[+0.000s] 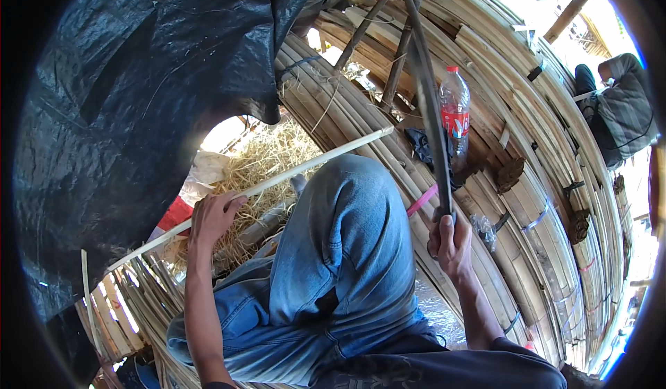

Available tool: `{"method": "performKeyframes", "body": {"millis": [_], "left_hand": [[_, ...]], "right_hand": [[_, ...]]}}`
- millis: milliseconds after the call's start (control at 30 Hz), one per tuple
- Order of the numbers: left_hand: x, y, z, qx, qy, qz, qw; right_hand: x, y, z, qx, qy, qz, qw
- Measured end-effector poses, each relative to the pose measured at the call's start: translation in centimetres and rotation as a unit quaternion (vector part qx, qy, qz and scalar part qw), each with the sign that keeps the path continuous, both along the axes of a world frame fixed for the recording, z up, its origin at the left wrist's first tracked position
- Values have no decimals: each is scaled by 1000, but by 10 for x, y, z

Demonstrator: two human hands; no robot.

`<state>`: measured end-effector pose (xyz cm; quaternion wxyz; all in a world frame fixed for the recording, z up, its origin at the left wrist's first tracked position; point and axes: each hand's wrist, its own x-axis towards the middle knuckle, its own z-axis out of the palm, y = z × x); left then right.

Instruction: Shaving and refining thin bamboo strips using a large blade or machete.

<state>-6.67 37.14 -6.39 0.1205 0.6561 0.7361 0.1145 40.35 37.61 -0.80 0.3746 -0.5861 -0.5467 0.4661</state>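
Note:
My left hand (214, 217) is closed around a long pale bamboo strip (312, 161), left of my bent knee. The strip slants from the lower left up to the right, and its far end lies over the bamboo slats (329, 105) just beyond the knee. My right hand (451, 242) grips the lower end of a long, dark-bladed machete (436, 122). Its blade points up and away, apart from the strip, and looks slightly blurred toward the top. Close beside the blade stands a clear plastic bottle (456, 101) with a red cap, a red label and dark liquid low inside.
A black plastic sheet (152, 56) hangs across the upper left. Straw (277, 153) lies below the slats. A pink ribbon (422, 200) and a crumpled clear wrapper (483, 231) are near my right hand. Another person (621, 115) sits at the far right.

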Motion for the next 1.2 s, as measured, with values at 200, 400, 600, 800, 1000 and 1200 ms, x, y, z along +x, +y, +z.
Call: {"method": "performKeyframes", "body": {"millis": [200,400,600,800,1000,1200], "left_hand": [[4,5,2,-9,0,-11,1000],[3,5,5,-30,-15,10,999],[4,3,1,1,-11,-16,1000],[5,4,6,-37,-6,-4,999],[8,2,3,-34,-29,4,999],[12,2,2,-31,-19,-8,999]], "right_hand": [[11,2,-26,-26,-182,42,982],[7,15,3,-162,-159,34,973],[9,11,9,-212,-47,42,975],[25,17,-8,-345,229,13,910],[42,26,-32,-467,674,49,571],[22,30,-16,-357,728,106,575]]}}
